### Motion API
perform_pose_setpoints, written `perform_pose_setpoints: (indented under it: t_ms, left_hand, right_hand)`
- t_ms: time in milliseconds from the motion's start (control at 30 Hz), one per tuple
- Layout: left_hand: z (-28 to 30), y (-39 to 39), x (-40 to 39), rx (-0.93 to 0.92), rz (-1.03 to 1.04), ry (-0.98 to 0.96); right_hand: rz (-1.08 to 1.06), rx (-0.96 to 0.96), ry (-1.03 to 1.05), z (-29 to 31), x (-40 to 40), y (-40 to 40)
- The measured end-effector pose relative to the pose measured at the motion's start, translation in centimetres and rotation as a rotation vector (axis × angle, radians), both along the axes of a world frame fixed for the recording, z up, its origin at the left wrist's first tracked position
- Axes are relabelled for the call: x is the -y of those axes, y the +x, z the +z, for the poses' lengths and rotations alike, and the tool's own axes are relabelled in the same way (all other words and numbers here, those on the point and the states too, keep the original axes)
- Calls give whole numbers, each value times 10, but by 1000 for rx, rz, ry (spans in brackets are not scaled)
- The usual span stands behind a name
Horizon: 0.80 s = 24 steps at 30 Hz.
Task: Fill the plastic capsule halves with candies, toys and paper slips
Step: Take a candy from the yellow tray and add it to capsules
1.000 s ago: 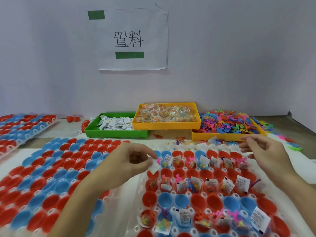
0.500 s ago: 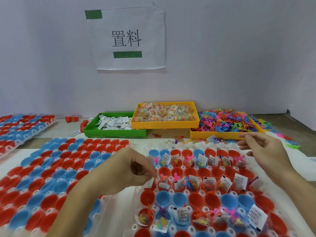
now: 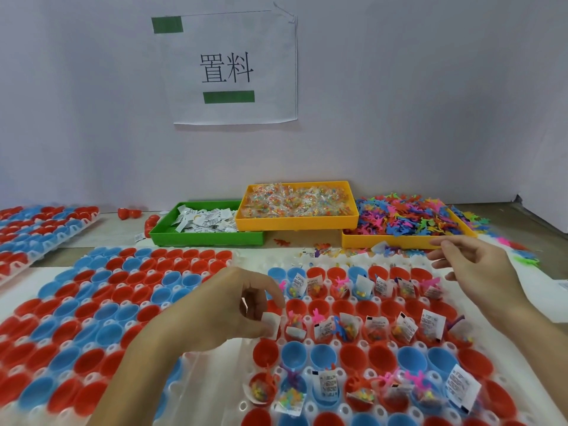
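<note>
My left hand [image 3: 227,305] pinches a white paper slip [image 3: 271,325] just above the leftmost red capsule half of a row on the right holder tray [image 3: 307,262]. Many red and blue capsule halves [image 3: 353,355] stand on that tray; some hold candy packets, toys and slips, and one row is bare. My right hand [image 3: 473,269] hovers over the tray's far right corner, fingers loosely apart, holding nothing I can see. Behind stand a green tray of paper slips [image 3: 206,238], a yellow tray of candy packets [image 3: 295,222] and a yellow tray of coloured toys [image 3: 399,241].
A second holder tray of empty red and blue capsule halves [image 3: 101,305] lies to the left, a third tray [image 3: 33,229] at the far left. Loose red halves [image 3: 129,213] lie near the wall. A paper sign [image 3: 227,69] hangs on the wall. Stray toys [image 3: 522,256] litter the right.
My left hand has moved down and nearer with the slip, from the far rows to the second filled row's left end. My right hand stayed near the toy tray.
</note>
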<state>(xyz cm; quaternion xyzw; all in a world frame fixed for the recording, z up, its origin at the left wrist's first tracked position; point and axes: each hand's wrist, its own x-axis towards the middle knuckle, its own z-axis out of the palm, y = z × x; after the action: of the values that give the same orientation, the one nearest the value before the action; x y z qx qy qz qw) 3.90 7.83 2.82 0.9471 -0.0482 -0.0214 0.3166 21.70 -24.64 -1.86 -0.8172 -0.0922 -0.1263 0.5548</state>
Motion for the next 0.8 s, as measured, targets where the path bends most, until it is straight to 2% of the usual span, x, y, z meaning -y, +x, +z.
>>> perform_pose_setpoints:
  t_ms: [467,800]
  left_hand:
    - [-8,4,-1,-11,-12,124]
    - [-10,6,-2,-3,15,131]
  right_hand:
    - [2,-2,6,-1,2,1]
    - [4,-5,19,-1,3,1]
